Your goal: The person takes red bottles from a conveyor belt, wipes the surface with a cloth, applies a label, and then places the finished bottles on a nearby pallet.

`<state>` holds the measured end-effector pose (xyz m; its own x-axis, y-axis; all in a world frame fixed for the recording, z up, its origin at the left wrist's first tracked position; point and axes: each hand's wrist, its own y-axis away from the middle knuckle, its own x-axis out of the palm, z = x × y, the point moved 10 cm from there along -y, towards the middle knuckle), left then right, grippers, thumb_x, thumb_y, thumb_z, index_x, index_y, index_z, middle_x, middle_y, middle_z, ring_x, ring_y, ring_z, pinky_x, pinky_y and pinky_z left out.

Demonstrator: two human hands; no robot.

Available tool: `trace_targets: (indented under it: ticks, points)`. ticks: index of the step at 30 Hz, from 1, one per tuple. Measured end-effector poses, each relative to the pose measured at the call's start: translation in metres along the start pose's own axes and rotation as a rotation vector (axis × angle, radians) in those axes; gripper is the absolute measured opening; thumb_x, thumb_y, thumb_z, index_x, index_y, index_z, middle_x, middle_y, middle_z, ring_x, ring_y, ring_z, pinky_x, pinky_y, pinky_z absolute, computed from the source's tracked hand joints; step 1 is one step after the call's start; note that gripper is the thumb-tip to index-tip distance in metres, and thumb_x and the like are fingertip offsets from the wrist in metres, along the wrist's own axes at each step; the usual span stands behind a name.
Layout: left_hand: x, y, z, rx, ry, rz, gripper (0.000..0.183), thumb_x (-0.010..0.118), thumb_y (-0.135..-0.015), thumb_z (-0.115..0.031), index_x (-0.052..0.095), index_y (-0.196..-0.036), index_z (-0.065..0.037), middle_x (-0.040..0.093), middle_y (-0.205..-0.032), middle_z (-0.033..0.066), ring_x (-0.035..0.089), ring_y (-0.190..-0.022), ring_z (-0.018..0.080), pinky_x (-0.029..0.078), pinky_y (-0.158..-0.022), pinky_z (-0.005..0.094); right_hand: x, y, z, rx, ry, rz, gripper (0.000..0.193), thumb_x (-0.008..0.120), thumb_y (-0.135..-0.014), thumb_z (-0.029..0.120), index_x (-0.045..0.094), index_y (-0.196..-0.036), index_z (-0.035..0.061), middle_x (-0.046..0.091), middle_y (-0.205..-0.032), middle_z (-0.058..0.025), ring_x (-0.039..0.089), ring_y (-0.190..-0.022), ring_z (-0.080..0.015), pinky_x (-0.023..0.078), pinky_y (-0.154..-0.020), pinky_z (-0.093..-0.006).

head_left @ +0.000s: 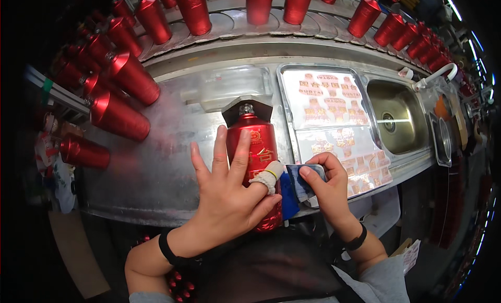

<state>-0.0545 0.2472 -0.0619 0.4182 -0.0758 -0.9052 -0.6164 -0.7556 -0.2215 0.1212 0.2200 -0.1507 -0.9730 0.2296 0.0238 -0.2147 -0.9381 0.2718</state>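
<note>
A shiny red bottle (252, 146) with gold characters lies on the steel bench, its neck pointing away from me and framed by a dark angular holder (266, 109). Over its near half spreads my left hand (228, 191), open, the fingers apart. White cloth (267, 177) held by a yellow band wraps its index fingertip, which touches the bottle's right side along with the thumb. To the right of the bottle, my right hand (330, 184) pinches a dark grey-blue folded cloth (302, 184) between thumb and fingers. A brighter blue cloth (288, 198) sits between this cloth and the bottle.
A metal tray (292, 126) with sheets of gold-and-red decals (334, 102) is at the right, beside a steel sink (391, 115) with a white tap (438, 76). Red bottles (120, 115) stand at the left. More bottles (193, 13) line a curved conveyor (229, 25) at the back.
</note>
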Motion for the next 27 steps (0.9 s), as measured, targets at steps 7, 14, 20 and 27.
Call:
trace_targets:
  ticks: [7,14,20,27]
  points:
    - [0.016,0.001,-0.016,0.054,-0.106,0.014,0.032,0.067,-0.084,-0.045,0.076,-0.101,-0.02,0.026,-0.158,0.0201,0.004,-0.146,0.0501,-0.015,-0.107,0.0668,-0.009,0.005,-0.001,0.0,-0.037,-0.014,0.017,0.069,-0.089,0.008,0.056,-0.099,0.002,0.062,-0.087,-0.0017,0.056,-0.08,-0.0048,0.046,-0.071,-0.0205]
    - [0.021,0.042,0.019,-0.13,-0.012,-0.037,0.036,0.059,-0.09,-0.047,0.075,-0.11,-0.023,0.023,-0.158,0.0231,0.004,-0.146,0.0496,-0.014,-0.107,0.0669,0.027,-0.003,0.019,-0.009,-0.107,0.117,0.02,0.071,-0.089,0.01,0.057,-0.101,0.0017,0.062,-0.087,-0.0013,0.057,-0.08,-0.005,0.047,-0.07,-0.0214]
    - [0.024,0.058,0.055,-0.315,0.096,-0.09,0.05,0.05,-0.094,-0.056,0.067,-0.127,-0.022,0.02,-0.158,0.0254,0.007,-0.146,0.0506,-0.006,-0.109,0.0682,0.038,-0.009,0.007,-0.055,-0.003,0.115,0.022,0.071,-0.089,0.014,0.058,-0.101,0.0014,0.062,-0.084,-0.0007,0.055,-0.077,-0.0046,0.047,-0.067,-0.0219]
    - [0.004,0.012,0.034,-0.147,0.031,-0.073,0.045,0.055,-0.092,-0.052,0.07,-0.122,-0.022,0.025,-0.156,0.0245,0.012,-0.144,0.0513,-0.004,-0.108,0.0694,0.04,-0.002,0.001,-0.009,-0.062,0.089,0.02,0.071,-0.089,0.015,0.059,-0.099,0.0023,0.062,-0.085,-0.0015,0.054,-0.078,-0.0051,0.046,-0.068,-0.0223]
